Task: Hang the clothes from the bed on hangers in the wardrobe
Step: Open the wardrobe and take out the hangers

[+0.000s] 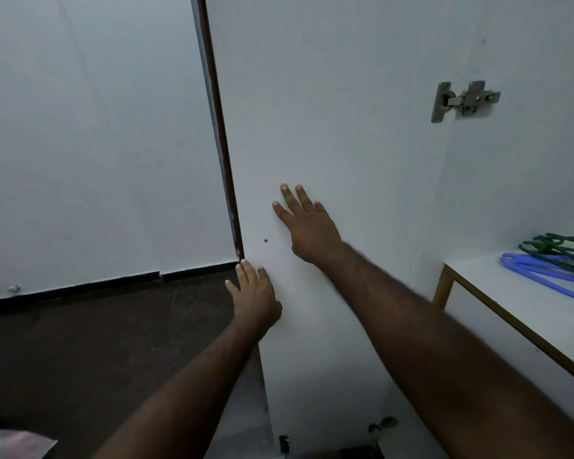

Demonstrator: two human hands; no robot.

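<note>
The white wardrobe door (pixel 328 111) stands swung open in front of me, its inner face toward the camera. My right hand (pixel 307 223) lies flat against that face with straight, spread fingers. Lower down, my left hand (pixel 254 293) rests with straight fingers at the door's free edge. Inside the wardrobe at the right, blue hangers (pixel 544 273) and green hangers (pixel 564 245) lie on a white shelf (pixel 511 313). No clothes are in either hand.
A metal hinge (pixel 464 101) joins the door to the wardrobe side at upper right. Left of the door is a white wall (pixel 96 144) with a dark skirting above a dark floor (pixel 96 342). A pale cloth corner (pixel 10 443) shows at bottom left.
</note>
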